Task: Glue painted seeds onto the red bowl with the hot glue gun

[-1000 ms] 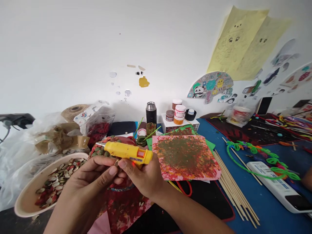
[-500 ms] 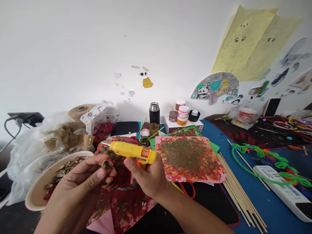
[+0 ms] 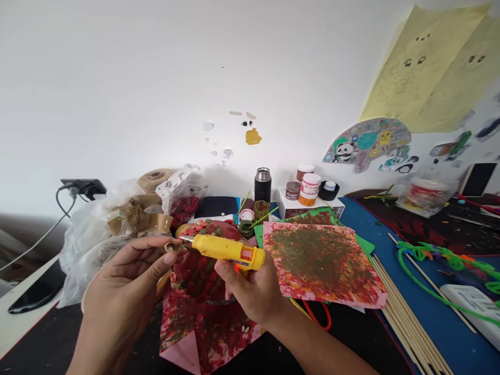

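My right hand is wrapped round a yellow glue gun, whose metal nozzle points left. My left hand pinches a small brownish seed between thumb and fingertips, held right at the nozzle tip. Just behind and below both hands sits a red rounded object covered with red and green seeds, on a paint-splattered sheet.
A red-green painted sheet lies to the right, beside several wooden sticks and green pipe cleaners. Paint jars, a black flask, twine and plastic bags stand at the back. A phone lies left.
The camera view has swung left, hiding the bowl of seeds behind my left hand. My left hand lifted the seed up to the glue gun's nozzle; the right hand kept hold of the gun.
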Motion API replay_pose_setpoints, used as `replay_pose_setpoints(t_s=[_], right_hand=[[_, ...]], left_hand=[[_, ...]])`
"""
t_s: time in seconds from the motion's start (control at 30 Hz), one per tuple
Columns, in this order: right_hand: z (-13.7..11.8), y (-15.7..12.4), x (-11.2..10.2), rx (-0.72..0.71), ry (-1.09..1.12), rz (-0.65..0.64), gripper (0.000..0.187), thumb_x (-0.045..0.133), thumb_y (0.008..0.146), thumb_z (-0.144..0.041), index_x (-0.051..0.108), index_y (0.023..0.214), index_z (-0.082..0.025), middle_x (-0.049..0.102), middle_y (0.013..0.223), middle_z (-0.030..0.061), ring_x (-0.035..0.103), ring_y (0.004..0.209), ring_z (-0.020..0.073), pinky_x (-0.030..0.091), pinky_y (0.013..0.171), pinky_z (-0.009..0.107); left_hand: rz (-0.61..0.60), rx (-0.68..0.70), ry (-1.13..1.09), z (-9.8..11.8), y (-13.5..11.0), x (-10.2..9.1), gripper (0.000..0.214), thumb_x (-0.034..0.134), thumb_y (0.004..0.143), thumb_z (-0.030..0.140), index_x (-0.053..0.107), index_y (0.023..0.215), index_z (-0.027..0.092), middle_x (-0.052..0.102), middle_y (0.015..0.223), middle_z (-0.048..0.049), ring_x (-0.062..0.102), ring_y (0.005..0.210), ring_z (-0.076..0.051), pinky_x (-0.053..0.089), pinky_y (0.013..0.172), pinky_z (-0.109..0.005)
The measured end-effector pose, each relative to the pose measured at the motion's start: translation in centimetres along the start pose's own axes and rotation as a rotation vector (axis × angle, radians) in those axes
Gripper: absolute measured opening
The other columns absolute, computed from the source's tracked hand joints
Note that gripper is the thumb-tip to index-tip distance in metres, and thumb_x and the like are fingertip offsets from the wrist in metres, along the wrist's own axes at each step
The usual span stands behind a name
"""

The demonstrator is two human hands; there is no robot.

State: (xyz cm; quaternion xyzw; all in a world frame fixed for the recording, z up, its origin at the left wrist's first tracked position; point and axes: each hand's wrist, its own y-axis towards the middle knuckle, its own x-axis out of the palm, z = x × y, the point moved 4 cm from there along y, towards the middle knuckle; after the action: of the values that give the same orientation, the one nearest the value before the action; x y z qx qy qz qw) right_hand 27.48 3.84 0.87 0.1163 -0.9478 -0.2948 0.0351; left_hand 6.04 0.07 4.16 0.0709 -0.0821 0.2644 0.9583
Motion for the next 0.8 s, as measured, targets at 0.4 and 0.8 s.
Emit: replay_pose_setpoints(t_s=[0.4,0.8], right_hand=[[-0.87,0.23,0.06,0.047,0.112,-0.036,0.041,0.087,0.1,-0.062,0.08,0.093,-0.022,0.06,0.058,-0.0041,0.061,0.048,0.0148,0.048,0.04,0.023],[-0.52,0.07,0.24,0.124,0.167,-0.093,0.034,0.09,0.098,-0.054,0.082,0.097,-0.02,0.059,0.058,-0.0053,0.054,0.043,0.0112,0.041,0.038,0.02]], left_hand=[[0.023,0.073,0.046,0.52,-0.53,0.23,0.061,0.114,0.045,0.054,0.084,0.093,0.029,0.089,0.093,-0.0031,0.084,0.081,-0.021,0.068,0.066,-0.02],[0.033,0.16,0.094,0.65,-0.8,0.16,0.063,0.112,0.046,0.061,0.084,0.091,0.027,0.092,0.099,-0.0054,0.086,0.087,-0.023,0.071,0.069,-0.023]])
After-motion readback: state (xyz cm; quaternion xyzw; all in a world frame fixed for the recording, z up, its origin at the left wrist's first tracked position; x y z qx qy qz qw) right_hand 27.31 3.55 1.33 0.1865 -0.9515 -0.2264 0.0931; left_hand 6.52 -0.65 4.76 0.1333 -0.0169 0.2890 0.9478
